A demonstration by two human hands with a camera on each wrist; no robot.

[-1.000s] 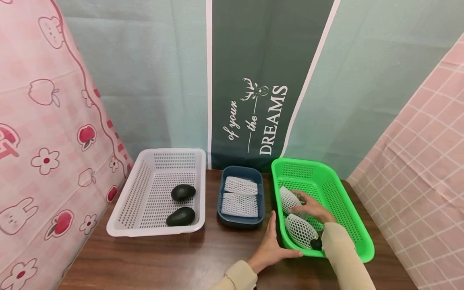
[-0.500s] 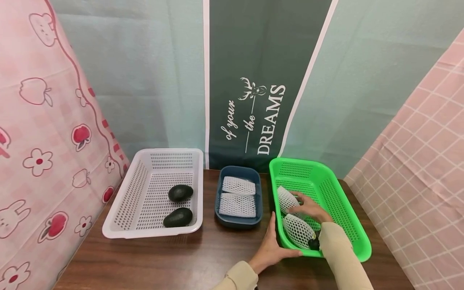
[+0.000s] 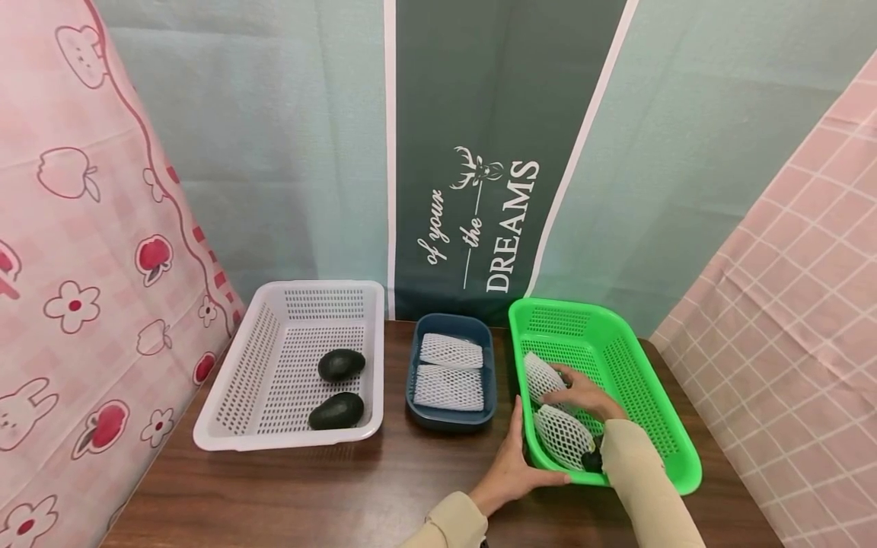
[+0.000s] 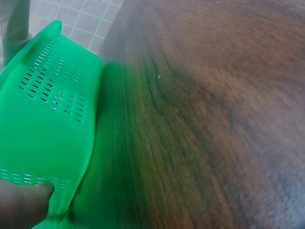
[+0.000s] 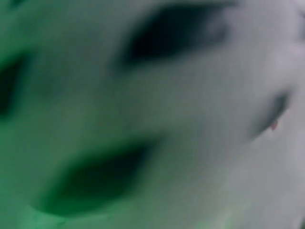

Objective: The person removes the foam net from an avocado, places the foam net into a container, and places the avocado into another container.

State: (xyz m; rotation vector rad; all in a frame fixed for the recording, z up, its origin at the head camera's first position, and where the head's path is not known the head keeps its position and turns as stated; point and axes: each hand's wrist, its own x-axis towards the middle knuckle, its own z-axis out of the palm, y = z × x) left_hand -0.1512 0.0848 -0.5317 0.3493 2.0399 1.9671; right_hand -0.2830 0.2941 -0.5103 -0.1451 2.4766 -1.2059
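Inside the green basket (image 3: 674, 426), my right hand (image 3: 588, 394) grips an avocado in a white foam net (image 3: 541, 380) by the left wall, thumb on the near side. Closer to the front lies a second netted avocado (image 3: 562, 435), its dark end bare beside my right sleeve. My left hand (image 3: 514, 466) presses the basket's front left corner from outside, fingers and thumb spread along two walls. In the left wrist view one digit (image 4: 28, 202) lies against the slotted green wall (image 4: 43, 138). Blurred white foam net (image 5: 205, 105) fills the right wrist view.
A navy bin (image 3: 411, 388) in the middle holds white foam nets (image 3: 449, 387). At the left, a white basket (image 3: 229, 434) holds two bare avocados (image 3: 337, 411). Curtains hang behind and at both sides of the wooden table (image 3: 329, 495).
The head view has shifted slightly, moving the scene a little to the left. Both hands stay almost where they were, the right one still on the netted avocado.
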